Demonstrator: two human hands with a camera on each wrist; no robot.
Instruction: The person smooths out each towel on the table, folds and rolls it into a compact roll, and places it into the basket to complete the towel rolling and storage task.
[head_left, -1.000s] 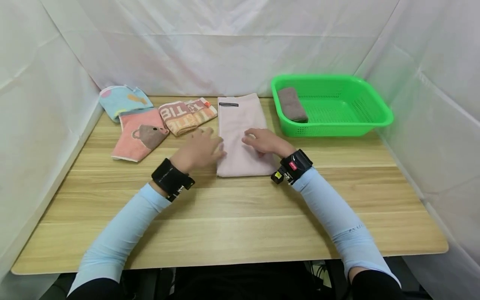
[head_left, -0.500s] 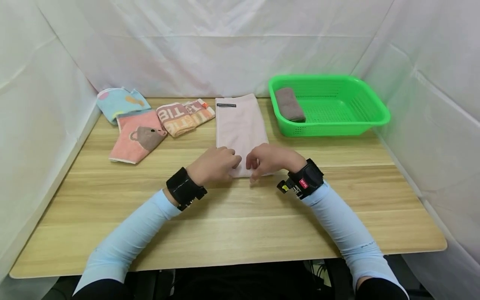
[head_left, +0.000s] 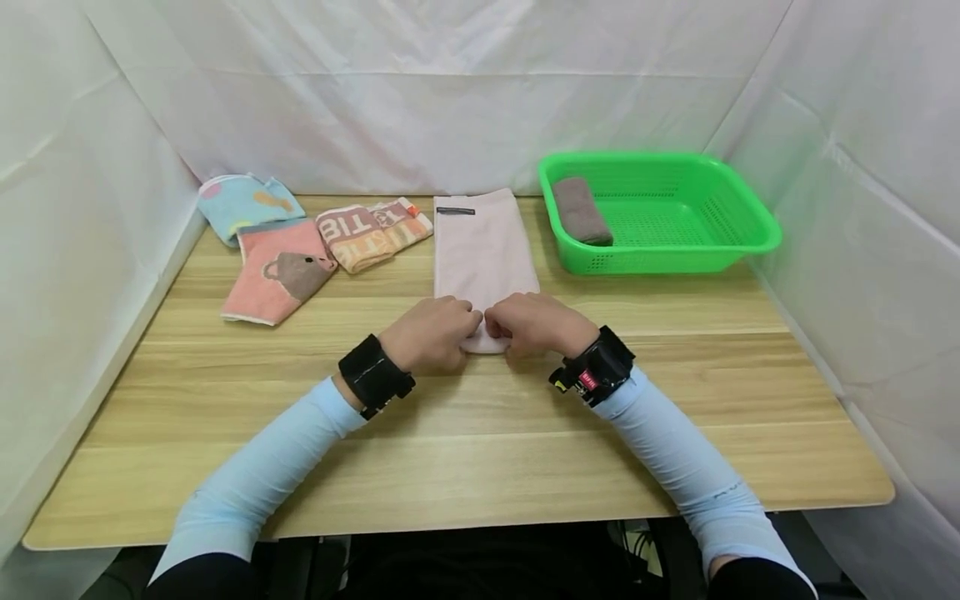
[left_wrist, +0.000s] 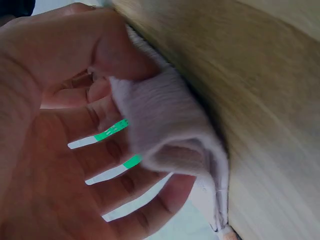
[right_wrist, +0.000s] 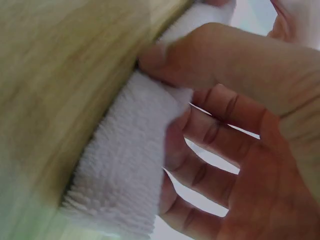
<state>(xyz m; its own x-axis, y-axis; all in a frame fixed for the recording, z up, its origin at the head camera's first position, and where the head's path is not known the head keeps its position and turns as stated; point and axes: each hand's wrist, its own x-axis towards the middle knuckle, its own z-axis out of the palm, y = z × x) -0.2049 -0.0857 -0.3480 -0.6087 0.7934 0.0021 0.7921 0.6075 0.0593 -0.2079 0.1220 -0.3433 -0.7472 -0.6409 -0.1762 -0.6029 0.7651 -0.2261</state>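
Now, at left, my left hand (head_left: 431, 333) pinches near edge of pale pink towel (head_left: 483, 250) between thumb and fingers. Towel lies flat on table (head_left: 465, 458), stretching away beyond both grips. My right hand (head_left: 540, 323) pinches same edge; green basket (head_left: 660, 260) stands farther right.

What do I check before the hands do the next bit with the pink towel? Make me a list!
1. Left hand pinches the near end of the pink towel: ok.
2. Right hand pinches that end too: ok.
3. Far end, with the dark label, lies flat: ok.
4. Near edge folded evenly: cannot tell, hands cover much of it.
5. Orange towel apart from the pink one: cannot tell, they're very close.
6. Space in the green basket beside the grey towel: ok.
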